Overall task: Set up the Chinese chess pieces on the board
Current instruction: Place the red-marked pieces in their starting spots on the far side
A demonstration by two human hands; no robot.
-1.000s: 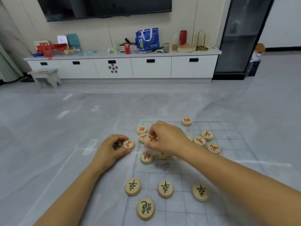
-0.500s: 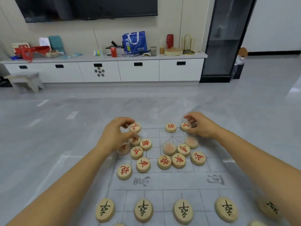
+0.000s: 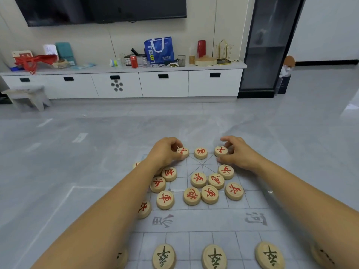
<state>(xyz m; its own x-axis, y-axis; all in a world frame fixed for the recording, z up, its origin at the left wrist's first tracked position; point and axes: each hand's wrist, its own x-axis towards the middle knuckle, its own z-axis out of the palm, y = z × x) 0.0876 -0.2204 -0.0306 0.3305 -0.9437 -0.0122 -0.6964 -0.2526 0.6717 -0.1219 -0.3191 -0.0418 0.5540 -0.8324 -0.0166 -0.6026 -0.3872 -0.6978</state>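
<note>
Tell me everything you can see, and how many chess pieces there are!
Board: one, pale grey, on the floor.
Red pieces: at least fourteen, tan with red letters, on the board's far half.
Black pieces: five, tan with black letters, in the near row.
Cabinet: one, white, by the wall.
Bag: one, blue, on the cabinet.
Can: one, red, on the cabinet.
Stool: one, pale, far left.
Left hand: pinching the left far-row piece.
Right hand: pinching the right far-row piece.

Soft, even light fills the room, shadows faint. Pale glare streaks the glossy floor (image 3: 79,137). The tall dark cabinet (image 3: 270,45) leans from wide-angle bending; bottom corners blur.
</note>
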